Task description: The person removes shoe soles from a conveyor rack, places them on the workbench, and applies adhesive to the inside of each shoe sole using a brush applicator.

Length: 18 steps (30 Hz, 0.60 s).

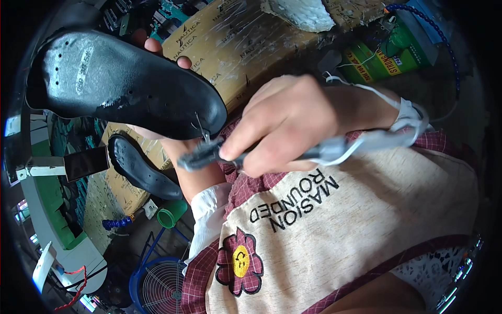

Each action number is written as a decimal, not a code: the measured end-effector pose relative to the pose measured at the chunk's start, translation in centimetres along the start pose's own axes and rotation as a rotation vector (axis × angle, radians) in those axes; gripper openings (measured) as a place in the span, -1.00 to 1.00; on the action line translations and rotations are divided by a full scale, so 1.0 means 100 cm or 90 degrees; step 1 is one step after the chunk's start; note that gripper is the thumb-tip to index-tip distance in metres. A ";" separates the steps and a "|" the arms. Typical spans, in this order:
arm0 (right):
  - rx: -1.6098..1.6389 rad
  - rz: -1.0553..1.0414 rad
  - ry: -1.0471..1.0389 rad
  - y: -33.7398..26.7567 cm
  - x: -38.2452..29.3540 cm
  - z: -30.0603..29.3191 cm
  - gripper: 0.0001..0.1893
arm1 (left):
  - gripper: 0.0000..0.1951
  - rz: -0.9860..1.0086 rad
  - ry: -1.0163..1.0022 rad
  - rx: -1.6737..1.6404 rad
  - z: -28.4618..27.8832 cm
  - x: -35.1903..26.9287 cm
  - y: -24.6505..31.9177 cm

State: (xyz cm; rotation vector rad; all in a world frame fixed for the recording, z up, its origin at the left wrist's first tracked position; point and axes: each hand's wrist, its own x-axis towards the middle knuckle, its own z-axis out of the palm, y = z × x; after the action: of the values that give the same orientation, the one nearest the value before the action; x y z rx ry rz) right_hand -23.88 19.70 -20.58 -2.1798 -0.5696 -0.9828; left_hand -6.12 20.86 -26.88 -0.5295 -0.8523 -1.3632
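Observation:
A black moulded shoe insole point(129, 82) with several small holes and printed writing lies tilted across my left hand point(147, 131). Fingertips show past its upper edge, while the rest of the hand is mostly hidden beneath it. Part of its surface shines wet. My right hand point(288, 121), slightly blurred, grips a brush point(202, 154) with dark, clotted bristles. Clear, glue-like strands join the bristles to the insole's narrower right end. Behind the right wrist, the brush's grey handle or tube point(376, 141) meets a white tie.
A second black insole point(143, 168) rests on a surface covered in printed brown tape point(211, 43). Beyond are a whitish crusted pad point(302, 13), a green can point(386, 59), a blue segmented hose point(443, 33), a green cup point(171, 215) and a blue-framed fan point(160, 284).

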 end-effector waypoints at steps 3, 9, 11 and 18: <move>-0.111 0.090 0.106 0.006 0.005 -0.015 -0.92 | -0.15 -0.002 0.015 0.043 0.006 0.011 0.002; -0.013 0.235 0.064 0.003 0.014 -0.028 -0.89 | -0.08 0.051 0.068 0.011 0.013 0.011 0.003; 0.040 0.267 0.004 0.013 0.009 -0.022 -0.92 | -0.05 0.017 0.072 0.034 0.011 0.014 0.006; -0.021 0.323 -0.016 0.014 0.020 -0.032 -0.91 | 0.01 0.019 0.137 0.093 0.023 0.021 0.006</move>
State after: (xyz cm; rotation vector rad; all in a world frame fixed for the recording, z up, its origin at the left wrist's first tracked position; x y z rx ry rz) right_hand -23.33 16.65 -17.98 -2.2078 0.0013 -0.6906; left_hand -6.10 21.42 -23.79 -0.2759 -0.7578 -1.2930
